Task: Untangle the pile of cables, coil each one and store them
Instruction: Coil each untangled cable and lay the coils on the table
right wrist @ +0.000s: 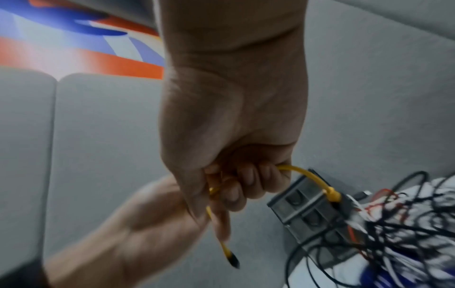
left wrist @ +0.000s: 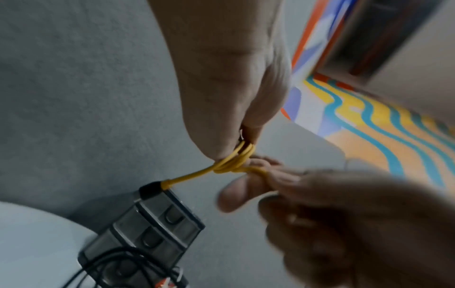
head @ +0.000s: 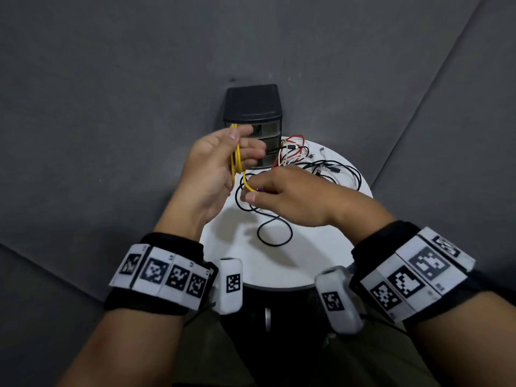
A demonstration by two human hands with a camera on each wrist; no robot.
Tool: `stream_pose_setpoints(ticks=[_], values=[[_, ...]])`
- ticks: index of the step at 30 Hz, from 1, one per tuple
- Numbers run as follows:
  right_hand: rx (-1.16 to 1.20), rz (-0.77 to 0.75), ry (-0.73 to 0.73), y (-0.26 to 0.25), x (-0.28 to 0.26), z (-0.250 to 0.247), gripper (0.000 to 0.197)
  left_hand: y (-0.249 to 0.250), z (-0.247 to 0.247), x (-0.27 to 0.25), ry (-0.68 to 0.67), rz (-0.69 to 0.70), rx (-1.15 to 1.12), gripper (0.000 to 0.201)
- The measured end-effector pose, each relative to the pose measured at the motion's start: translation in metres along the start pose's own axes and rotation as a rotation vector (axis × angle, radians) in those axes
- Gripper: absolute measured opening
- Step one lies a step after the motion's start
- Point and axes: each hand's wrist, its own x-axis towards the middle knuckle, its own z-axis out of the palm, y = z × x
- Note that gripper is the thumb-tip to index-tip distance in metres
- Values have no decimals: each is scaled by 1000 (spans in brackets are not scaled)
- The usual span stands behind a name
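A yellow cable (head: 238, 160) is wound in a few loops along my left hand (head: 243, 143), whose thumb and fingers pinch the loops (left wrist: 231, 165) above the table. My right hand (head: 252, 192) is just right of and below it, fingers curled round the cable's free part (right wrist: 310, 175). One black-tipped end (right wrist: 231, 259) hangs below the hands. The tangled pile of black, white and red cables (head: 312, 163) lies on the round white table (head: 273, 263) behind my right hand. A black cable (head: 268, 227) loops out toward me.
A small black drawer unit (head: 252, 115) with three shut smoky drawers (right wrist: 307, 210) stands at the table's far edge. Grey cushioned panels surround the table. A colourful striped surface (left wrist: 369, 120) shows beyond them.
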Motion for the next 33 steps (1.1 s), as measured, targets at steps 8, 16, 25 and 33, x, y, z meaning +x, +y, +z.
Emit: stream_pose_setpoints(ticks=[8,16,25,33], values=[[8,-6,157,-17,-5,-42,15,2,10,-11,-299,-83,431,36],[504,-78,425,17,0,-33,16,0,12,-7,-331,-238,-50,38],[369,174,531,20,3,15,42,-24,17,-25,-33,-272,-80,40],[198,208,495,19,-2,22,51,-31,8,-33,25,-270,-20,15]])
